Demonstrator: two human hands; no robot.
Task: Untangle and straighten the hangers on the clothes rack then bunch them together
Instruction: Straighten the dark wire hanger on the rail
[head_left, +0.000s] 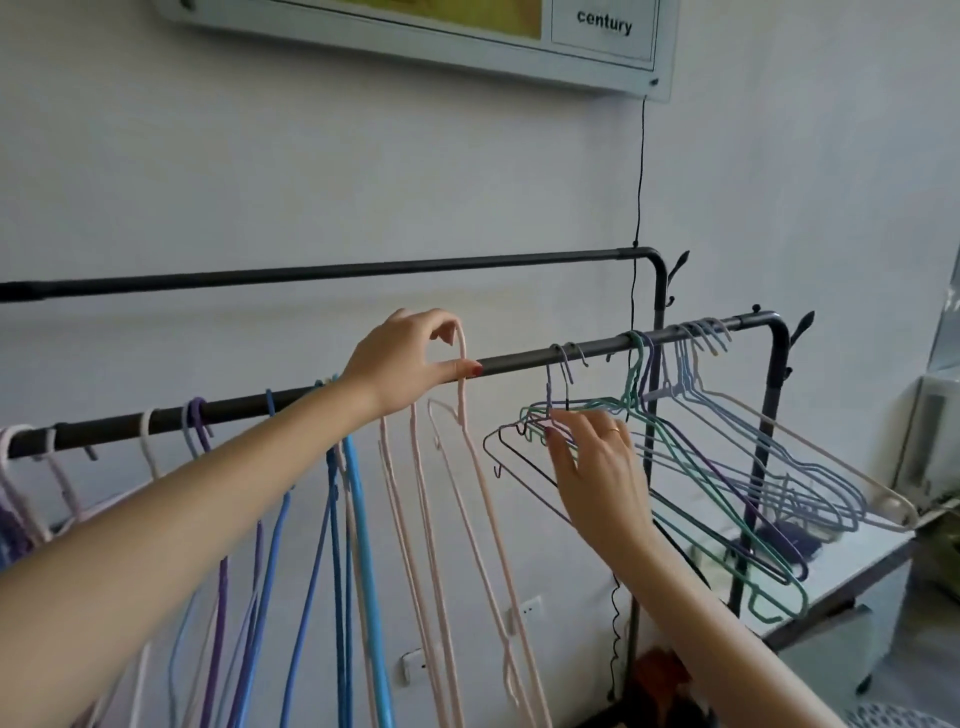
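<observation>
A dark metal rack rail (524, 359) runs from lower left to upper right, with a higher rail (311, 273) behind it. My left hand (402, 364) pinches the hook of a pink hanger (478, 467) at the rail, thumb under the bar. More pink hangers (415, 519) and blue hangers (358, 519) hang straight just left of it. My right hand (597, 467) grips the neck area of a tangled cluster of green, purple and grey hangers (727, 488), which hang tilted to the right. Lilac and white hangers (31, 483) sit at the far left.
The rack's right upright (774, 395) stands beside a grey-topped table (852, 566). A black cord (640, 182) drops from a wall panel (608, 31) behind the rack. Wall sockets (530, 608) sit low on the white wall.
</observation>
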